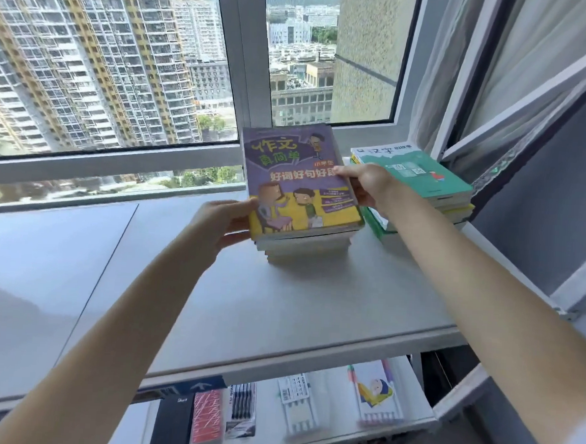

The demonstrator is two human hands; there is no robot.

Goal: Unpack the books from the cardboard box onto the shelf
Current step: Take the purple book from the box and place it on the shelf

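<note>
Purple-topped stack (304, 188) of books is on the shelf (279, 306), just left of the green pile (421, 174). Whether the two touch cannot be told, since the right hand covers the gap. The stack's base looks down on the shelf, and its lower books are slightly staggered. The cardboard box is not in view.

Left hand (221, 222) is on the stack's side away from the green pile, fingers curled round the near corner and thumb at the top cover's edge. Right hand (365, 186) is on the side facing the green pile, thumb on the purple cover and fingers wrapped down the edge, tips hidden. Both are clamped on the stack.

The step is likely seating and squaring this stack. To do it well, the person should:

- Let the full weight settle flat before loosening either grip.
- Press both sides inward so the staggered lower books line up.
- Keep a thumb on the glossy top cover, which could skate off.
- If the stack goes closer to the green pile, draw the right fingers out first. Then push from the far side, slowly, so the green pile isn't knocked.
</note>
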